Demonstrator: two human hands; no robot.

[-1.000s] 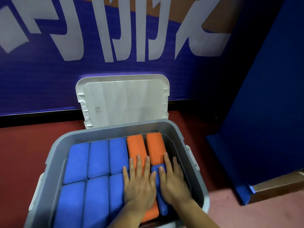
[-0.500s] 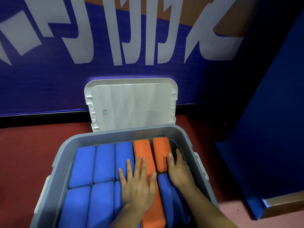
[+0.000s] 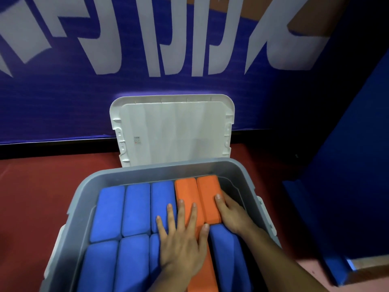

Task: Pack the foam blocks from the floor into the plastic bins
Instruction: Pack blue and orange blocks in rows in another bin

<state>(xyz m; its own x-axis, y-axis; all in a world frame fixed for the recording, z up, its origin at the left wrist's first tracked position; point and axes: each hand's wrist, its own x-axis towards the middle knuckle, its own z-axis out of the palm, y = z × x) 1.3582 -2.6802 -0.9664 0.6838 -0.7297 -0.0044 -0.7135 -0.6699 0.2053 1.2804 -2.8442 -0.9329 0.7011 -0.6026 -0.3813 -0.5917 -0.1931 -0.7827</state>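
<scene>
A grey plastic bin on the red floor holds several blue foam blocks and orange foam blocks packed side by side. My left hand lies flat with spread fingers across the orange block in the bin's near half and the blue blocks beside it. My right hand rests against the right side of the far right orange block, its thumb on the block's top and its fingers down between the block and the bin wall. A blue block lies under my right forearm.
The bin's white lid leans upright against the blue wall behind the bin. A blue padded wall stands close on the right, with a pink floor strip at its foot. Red floor spreads to the left.
My right hand slid forward along the bin's right side, from the near blue block to the far orange block. My left hand stayed flat on the blocks. The view moved closer.
</scene>
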